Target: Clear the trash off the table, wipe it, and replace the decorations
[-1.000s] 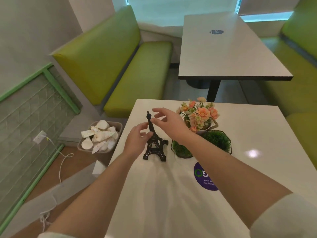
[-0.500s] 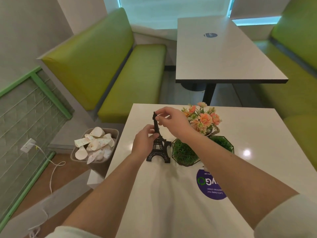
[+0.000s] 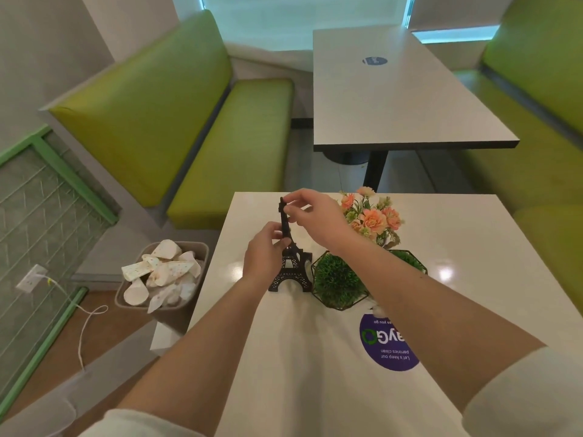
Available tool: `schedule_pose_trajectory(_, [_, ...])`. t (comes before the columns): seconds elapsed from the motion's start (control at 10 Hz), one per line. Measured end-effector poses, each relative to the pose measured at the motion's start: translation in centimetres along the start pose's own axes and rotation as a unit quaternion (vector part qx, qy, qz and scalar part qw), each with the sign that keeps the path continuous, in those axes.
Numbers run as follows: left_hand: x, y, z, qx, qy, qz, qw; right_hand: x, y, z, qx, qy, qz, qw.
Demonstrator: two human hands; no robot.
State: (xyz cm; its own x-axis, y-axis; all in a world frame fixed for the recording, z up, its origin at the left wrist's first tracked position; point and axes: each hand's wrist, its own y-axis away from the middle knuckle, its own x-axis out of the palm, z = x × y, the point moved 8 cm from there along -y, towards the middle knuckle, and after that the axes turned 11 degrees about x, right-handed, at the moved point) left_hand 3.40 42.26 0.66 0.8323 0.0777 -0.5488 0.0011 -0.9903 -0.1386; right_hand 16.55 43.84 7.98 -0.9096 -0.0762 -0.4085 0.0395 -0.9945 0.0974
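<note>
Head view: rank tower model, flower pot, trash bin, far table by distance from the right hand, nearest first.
1. Tower model: pinched at its top by the right hand.
2. Flower pot: just right of it.
3. Trash bin: left, on the floor.
4. Far table: beyond.

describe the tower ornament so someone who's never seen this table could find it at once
On the near white table, look toward the left edge, beside the bin of paper cones. The Eiffel Tower model stands upright there, just left of the green moss ball in a wire frame, pinched by both the left hand and the right hand. It is the only black, latticed, spire-shaped piece.
</note>
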Motion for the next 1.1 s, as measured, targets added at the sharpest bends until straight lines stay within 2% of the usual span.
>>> schedule_pose_trajectory(0.4, [1.2, 0.2, 2.2, -0.012, -0.03, 0.036, 0.999, 0.4, -0.2, -1.0, 0.023, 0.011, -0.012, 1.0])
schedule_pose_trajectory(0.8, [0.9, 0.0, 2.1, -0.014, -0.05, 0.04, 0.998, 0.3, 0.1, -1.0, 0.024, 0.014, -0.012, 1.0])
schedule_pose_trajectory(1.1, [0.8, 1.1, 0.3, -0.004, -0.086, 0.081, 0.993, -1.7, 2.5, -2.5, 0.048, 0.085, -0.031, 0.995])
